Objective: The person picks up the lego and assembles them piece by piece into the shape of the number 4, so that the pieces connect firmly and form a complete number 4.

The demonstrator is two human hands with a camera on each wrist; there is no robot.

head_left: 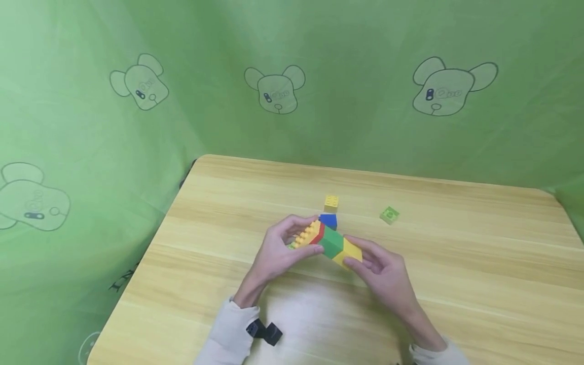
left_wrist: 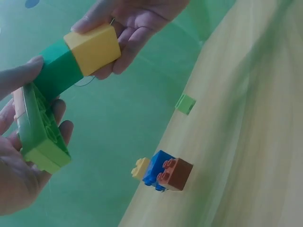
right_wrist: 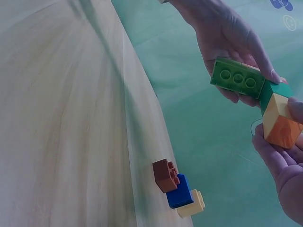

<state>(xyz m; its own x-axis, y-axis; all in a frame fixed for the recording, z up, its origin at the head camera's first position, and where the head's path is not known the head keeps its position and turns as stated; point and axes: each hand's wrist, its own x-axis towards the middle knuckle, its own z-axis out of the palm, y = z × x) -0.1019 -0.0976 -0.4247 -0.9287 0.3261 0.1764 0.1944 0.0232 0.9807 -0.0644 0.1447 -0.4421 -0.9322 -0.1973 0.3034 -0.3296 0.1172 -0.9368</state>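
Observation:
Both hands hold one joined stack of toy building bricks above the table. My left hand (head_left: 276, 248) grips the end with a yellow studded brick (head_left: 306, 234), a thin red layer (head_left: 322, 231) and a light green brick (right_wrist: 236, 78) whose hollow underside shows in the right wrist view. A darker green brick (head_left: 331, 242) forms the middle. My right hand (head_left: 385, 268) pinches the plain yellow brick (left_wrist: 94, 49) at the other end between thumb and fingers. Bricks touch along the stack; whether every joint is pressed tight I cannot tell.
Beyond the hands, a loose yellow brick (head_left: 331, 204), a blue brick (left_wrist: 158, 166) and a brown brick (left_wrist: 176, 174) lie close together on the wooden table (head_left: 479, 253). A translucent green brick (head_left: 390, 215) lies farther right. Green cloth (head_left: 356, 132) hangs behind the table.

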